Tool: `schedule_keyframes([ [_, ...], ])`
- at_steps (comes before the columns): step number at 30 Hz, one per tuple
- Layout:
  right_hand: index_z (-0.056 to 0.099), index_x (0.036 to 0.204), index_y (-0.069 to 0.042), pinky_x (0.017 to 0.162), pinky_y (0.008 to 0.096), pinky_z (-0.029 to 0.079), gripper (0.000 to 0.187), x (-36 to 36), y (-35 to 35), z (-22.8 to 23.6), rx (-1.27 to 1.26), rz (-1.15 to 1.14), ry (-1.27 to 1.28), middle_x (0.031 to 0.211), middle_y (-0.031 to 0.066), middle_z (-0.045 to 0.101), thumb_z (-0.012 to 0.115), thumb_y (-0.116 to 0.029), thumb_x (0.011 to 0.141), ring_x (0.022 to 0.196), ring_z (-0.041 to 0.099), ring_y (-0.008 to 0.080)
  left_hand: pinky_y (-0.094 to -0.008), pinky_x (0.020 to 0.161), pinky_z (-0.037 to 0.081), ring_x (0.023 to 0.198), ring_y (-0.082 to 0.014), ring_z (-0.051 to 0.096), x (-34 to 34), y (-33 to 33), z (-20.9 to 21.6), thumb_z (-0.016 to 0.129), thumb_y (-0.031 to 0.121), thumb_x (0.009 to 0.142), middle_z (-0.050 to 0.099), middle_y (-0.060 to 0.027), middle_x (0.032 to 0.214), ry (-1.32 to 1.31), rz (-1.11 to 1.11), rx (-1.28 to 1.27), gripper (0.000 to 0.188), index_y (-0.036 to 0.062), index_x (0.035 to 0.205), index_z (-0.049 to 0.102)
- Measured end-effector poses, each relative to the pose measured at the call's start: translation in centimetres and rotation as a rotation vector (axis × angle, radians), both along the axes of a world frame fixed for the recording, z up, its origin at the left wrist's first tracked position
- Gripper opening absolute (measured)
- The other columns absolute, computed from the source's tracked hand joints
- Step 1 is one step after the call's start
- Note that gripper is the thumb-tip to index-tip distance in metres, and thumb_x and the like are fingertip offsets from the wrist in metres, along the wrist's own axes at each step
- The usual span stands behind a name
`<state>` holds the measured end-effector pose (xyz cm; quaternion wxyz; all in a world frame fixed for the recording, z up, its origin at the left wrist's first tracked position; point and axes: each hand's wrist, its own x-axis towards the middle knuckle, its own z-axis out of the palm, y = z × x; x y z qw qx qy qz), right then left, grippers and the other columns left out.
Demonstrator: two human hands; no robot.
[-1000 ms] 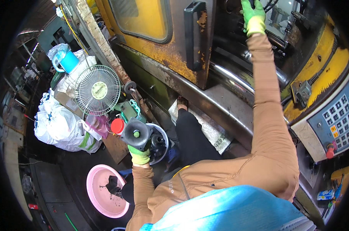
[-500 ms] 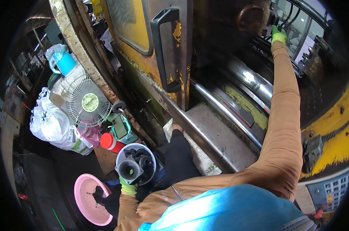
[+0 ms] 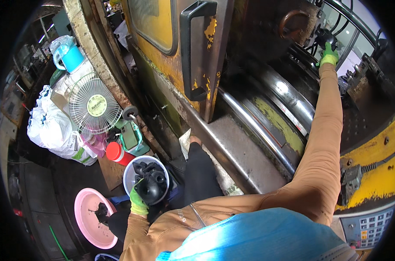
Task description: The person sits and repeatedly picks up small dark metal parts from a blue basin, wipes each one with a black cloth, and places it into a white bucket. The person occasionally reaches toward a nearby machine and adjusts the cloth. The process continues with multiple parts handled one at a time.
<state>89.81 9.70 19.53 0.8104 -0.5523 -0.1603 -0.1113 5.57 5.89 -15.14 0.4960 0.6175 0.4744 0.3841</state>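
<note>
left hand (image 3: 138, 201), arm bent close: clasped on a black domed part (image 3: 150, 191) at the mouth of a white bucket (image 3: 128, 175). right hand (image 3: 329, 56), well apart, arm outstretched: fingers against a black rounded piece (image 3: 326, 38) inside the machine (image 3: 245, 141); from here i cannot tell whether it grips. lettering marks the fan (image 3: 96, 105); the keypad (image 3: 371, 225) reads too small for me.

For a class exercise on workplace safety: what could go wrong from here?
The right hand reaches deep into the machine, so it might be pinched if anything there moved. The sleeve stretches past a metal bar and could perhaps snag. The left hand holds a rounded part by the bucket; it might slip.
</note>
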Motion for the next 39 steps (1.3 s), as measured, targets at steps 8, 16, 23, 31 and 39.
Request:
schedule_keyframes([
  [8,0.057,0.103,-0.004,0.046,0.0287,0.042,0.034,-14.6,-6.4,2.5,0.178,0.317,-0.117,0.073,0.0012,0.057,0.077,-0.015,0.077,0.047,0.047,0.0122,-0.0338,0.090,0.048,0.098,-0.0222,0.061,1.2,-1.5,8.0,0.053,0.009,0.089,0.065,-0.0107,0.102,0.081,-0.232,0.493,0.019,0.0010,0.104,0.062],
  [16,0.063,0.114,-0.003,0.080,0.0296,0.053,0.038,-43.2,-9.3,3.5,-0.475,0.377,-1.867,0.106,0.0116,0.067,0.064,0.006,0.077,0.088,0.067,0.0214,-0.0293,0.073,0.051,0.078,-0.0160,0.061,3.4,-3.8,17.8,0.050,0.034,0.096,0.064,-0.0065,0.086,-0.730,-0.449,-0.332,0.039,-0.0013,0.106,0.061],
  [23,0.058,0.117,-0.009,0.064,0.0344,0.050,0.048,-64.4,-8.4,-9.5,-0.499,0.687,-2.386,0.111,0.0064,0.061,0.066,-0.018,0.070,0.073,0.061,0.0194,-0.0326,0.078,0.054,0.091,-0.0175,0.064,-1.1,-5.2,16.3,0.054,0.030,0.094,0.066,-0.0069,0.101,-0.766,-0.189,-0.278,0.034,0.0029,0.114,0.060],
  [31,0.062,0.106,-0.001,0.068,0.0307,0.057,0.031,-56.5,-1.9,-7.9,-0.343,0.796,-0.702,0.104,0.0124,0.064,0.059,-0.024,0.086,0.089,0.064,0.0233,-0.0349,0.080,0.048,0.088,-0.0231,0.065,-25.2,-11.0,2.8,0.048,0.033,0.095,0.069,-0.0143,0.097,0.348,0.773,0.374,0.038,0.0017,0.107,0.065],
  [39,0.053,0.115,-0.001,0.058,0.0442,0.054,0.049,-46.8,9.8,-9.5,-0.387,1.161,-0.313,0.095,0.0155,0.062,0.051,-0.043,0.090,0.071,0.064,0.0325,-0.0385,0.088,0.047,0.104,-0.0317,0.061,-47.0,-11.5,-20.7,0.058,0.039,0.084,0.064,-0.0200,0.110,0.793,0.847,-0.307,0.044,0.0052,0.111,0.065],
])
